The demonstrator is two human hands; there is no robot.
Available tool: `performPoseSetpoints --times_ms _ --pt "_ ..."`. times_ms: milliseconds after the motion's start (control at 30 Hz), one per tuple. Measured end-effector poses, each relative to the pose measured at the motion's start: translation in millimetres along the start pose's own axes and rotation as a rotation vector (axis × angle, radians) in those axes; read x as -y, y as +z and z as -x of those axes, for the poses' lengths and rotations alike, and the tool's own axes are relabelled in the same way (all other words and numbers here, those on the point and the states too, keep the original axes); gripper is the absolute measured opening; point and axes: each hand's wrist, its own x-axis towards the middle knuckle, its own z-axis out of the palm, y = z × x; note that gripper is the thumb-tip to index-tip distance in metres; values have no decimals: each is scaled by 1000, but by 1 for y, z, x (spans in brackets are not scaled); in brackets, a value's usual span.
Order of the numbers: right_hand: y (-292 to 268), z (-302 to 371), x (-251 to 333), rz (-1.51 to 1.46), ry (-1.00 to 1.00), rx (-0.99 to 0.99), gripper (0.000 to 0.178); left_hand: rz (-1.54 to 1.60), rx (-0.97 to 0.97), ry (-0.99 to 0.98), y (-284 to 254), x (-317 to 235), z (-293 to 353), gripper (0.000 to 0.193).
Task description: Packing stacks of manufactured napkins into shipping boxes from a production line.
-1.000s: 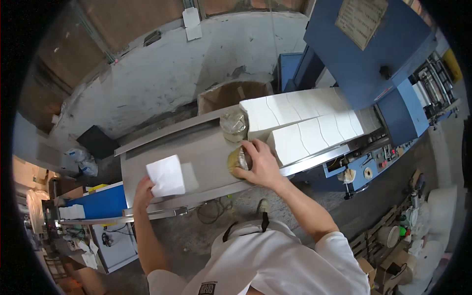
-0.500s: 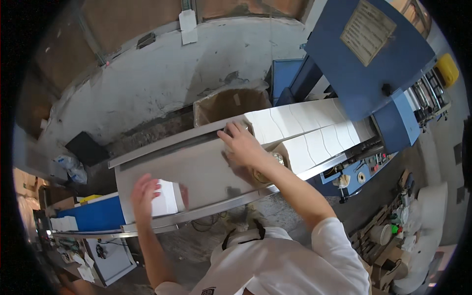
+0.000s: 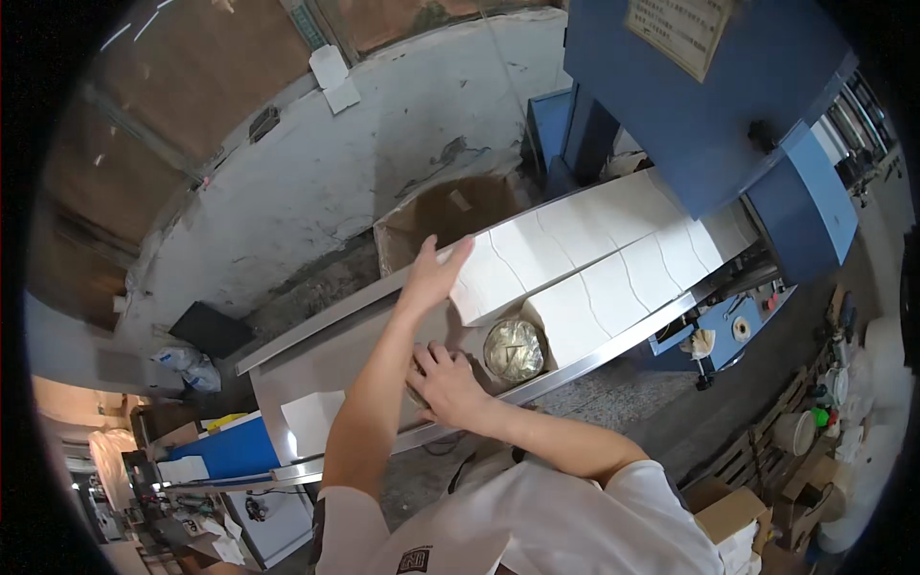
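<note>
My left hand (image 3: 434,276) reaches across the steel conveyor table to the near end of the far row of white paper stacks (image 3: 537,244). Its fingers are spread, with the fingertips against or right beside the end stack. Below it, my right hand (image 3: 447,385) rests low over the table with bent fingers; what lies under them is mostly hidden. To its right, a round, brassy, clear-wrapped weight (image 3: 515,348) stands against the end of the nearer row of white paper stacks (image 3: 623,287). A separate white paper stack (image 3: 311,422) lies left of my left forearm, partly covered by it.
Metal rails (image 3: 613,356) edge the table. A blue machine (image 3: 709,115) stands over its right end, and a blue belt (image 3: 230,448) lies at its left end. Behind the table is a lined brown bin (image 3: 422,220). A cardboard box (image 3: 733,508) sits at the lower right.
My left hand has gone from the separate stack to the far row's end. My right hand has drawn back from there toward me. The camera view has shifted.
</note>
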Motion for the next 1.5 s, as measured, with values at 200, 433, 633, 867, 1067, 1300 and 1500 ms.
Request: performPoseSetpoints --times_ms 200,433,633,867,1067,1300,1500 --pt "0 6 -12 -45 -27 32 76 -364 22 0 28 -32 -15 96" --pt "1 5 -14 -86 -39 66 78 -280 -3 29 30 -31 -22 60" --pt "2 1 -5 -52 -56 -8 83 -36 -47 101 -26 28 -22 37" --pt "-10 -40 -33 170 -83 18 80 435 -109 101 -184 56 61 29" --pt "-49 -84 -119 451 201 55 57 -164 -298 98 -188 74 128 35" --pt "-37 -59 -21 -680 145 -54 53 -321 -330 -2 -123 118 150 66" --pt "37 -48 -27 -1675 676 116 59 419 -274 -152 -96 170 152 72"
